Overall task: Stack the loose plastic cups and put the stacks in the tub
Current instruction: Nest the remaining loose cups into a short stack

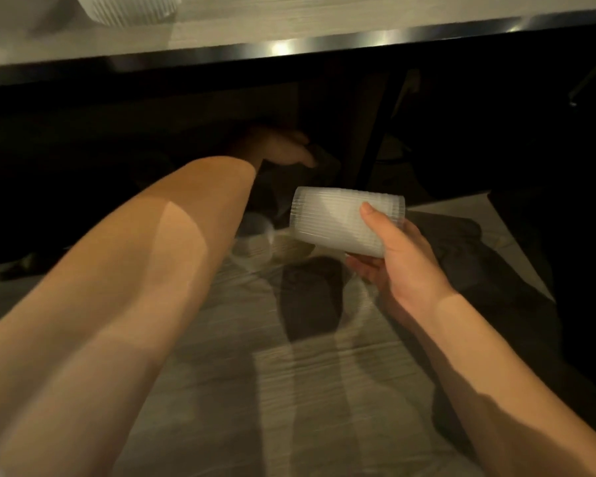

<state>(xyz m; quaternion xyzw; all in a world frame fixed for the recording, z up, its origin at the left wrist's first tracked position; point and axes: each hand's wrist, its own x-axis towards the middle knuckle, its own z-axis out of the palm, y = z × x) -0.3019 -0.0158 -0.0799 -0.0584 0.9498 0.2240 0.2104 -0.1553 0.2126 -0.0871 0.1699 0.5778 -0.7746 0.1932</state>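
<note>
Right hand (398, 261) gripped ribbed translucent plastic cup (341, 220) sideways, low over pale wood-grain floor (289, 390). Left hand (283, 148) reached deep under worktop (289, 25) into shadow; grip impossible to tell. Another ribbed cup (128, 8) sat on worktop.

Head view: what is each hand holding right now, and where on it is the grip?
The right hand holds a ribbed plastic cup on its side, thumb and fingers around the wall near one end. The left hand reaches into the dark under the table; any grip there cannot be told.
</note>
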